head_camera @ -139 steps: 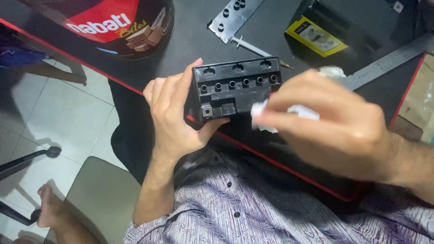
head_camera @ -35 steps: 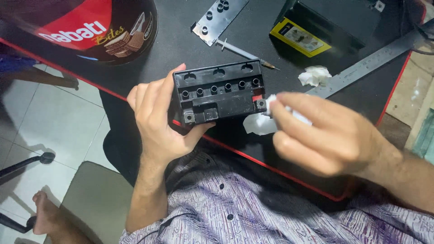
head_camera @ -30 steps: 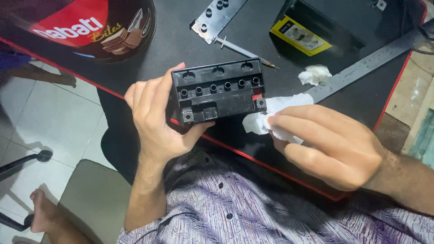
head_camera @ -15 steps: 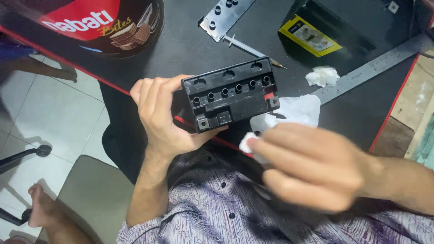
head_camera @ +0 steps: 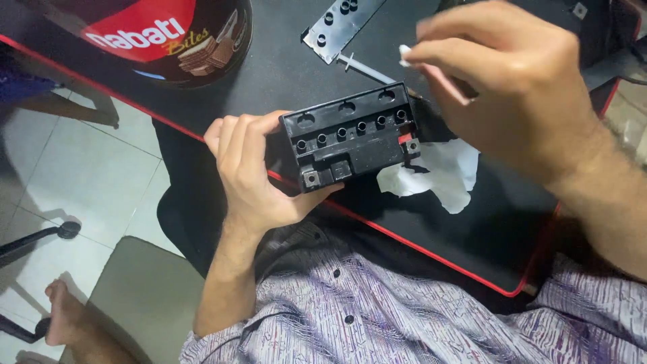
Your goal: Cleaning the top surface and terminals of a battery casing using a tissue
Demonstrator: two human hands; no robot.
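Midway through wiping: my left hand [head_camera: 259, 178] gripped the black battery [head_camera: 354, 138] at the desk edge [head_camera: 431, 246]; my right hand [head_camera: 512, 87], raised above, pinched a tissue scrap [head_camera: 406, 55]. Crumpled tissue [head_camera: 435, 176] lay beside. Next likely needs dabbing the terminals carefully.

Head-worn view, close, steeply downward

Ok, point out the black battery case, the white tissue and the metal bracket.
black battery case [head_camera: 352, 138]: head view, top face with the hole row.
white tissue [head_camera: 438, 174]: head view, crumpled middle.
metal bracket [head_camera: 340, 23]: head view, flat perforated strip.
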